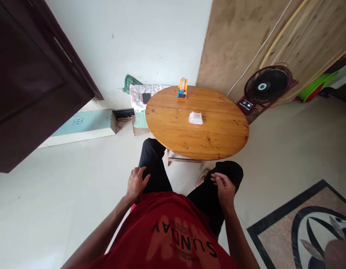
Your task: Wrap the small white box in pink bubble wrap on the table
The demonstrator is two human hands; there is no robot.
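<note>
Black cloth trousers (pixel 156 175) lie beneath the slack, spread fingers of the left hand (pixel 137 182), which rests on the thigh before the near edge of a smooth, round-edged, orange-brown wooden table (pixel 173 130). The right hand (pixel 225 188), likewise on the near side of the table, lies on the other thigh, its fingers loosely bent with nothing visible in them. Nearest the hands among the loose objects is a small, white, crumpled packet with faint reddish print (pixel 195 118), flat near the table's middle. Beyond it, at the table's far edge, stands an orange plastic tape dispenser (pixel 182 89). A dark-red, round-headed electric fan (pixel 267 85) stands past the table's right side. Progress, as judged: no handling appears under way; packet and dispenser are apart and untouched. Whether the packet is sealed or opened cannot be told.
</note>
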